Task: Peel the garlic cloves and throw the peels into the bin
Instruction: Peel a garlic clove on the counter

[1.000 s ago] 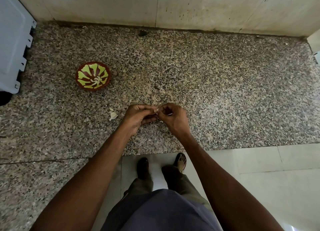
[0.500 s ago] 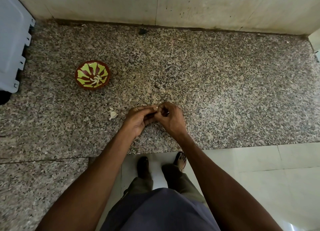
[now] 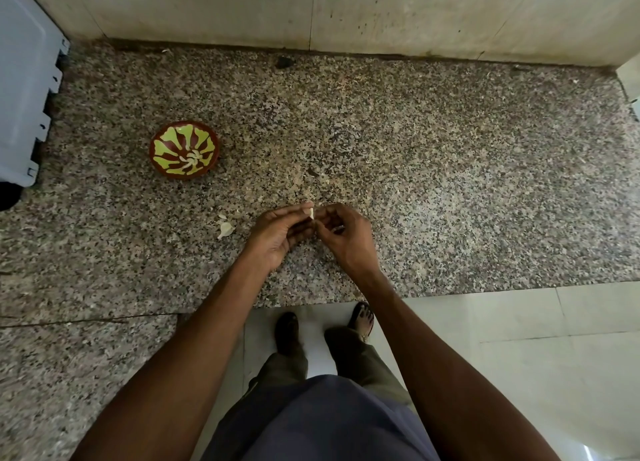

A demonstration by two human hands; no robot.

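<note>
Both hands are pinched on one garlic clove (image 3: 311,213) over the granite counter (image 3: 450,183): left hand (image 3: 280,233) holds it at the fingertips, right hand (image 3: 341,232) picks at the skin. Slippery little thing, so it could easily pop out. Loose peels (image 3: 225,228) sit nearby, no bin visible.

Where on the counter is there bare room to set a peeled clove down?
Widest bare patch: the granite counter right of the right hand, out to the wall. Also clear between bowl and back wall. Crowded: left of the left hand, where garlic scraps lie.
</note>
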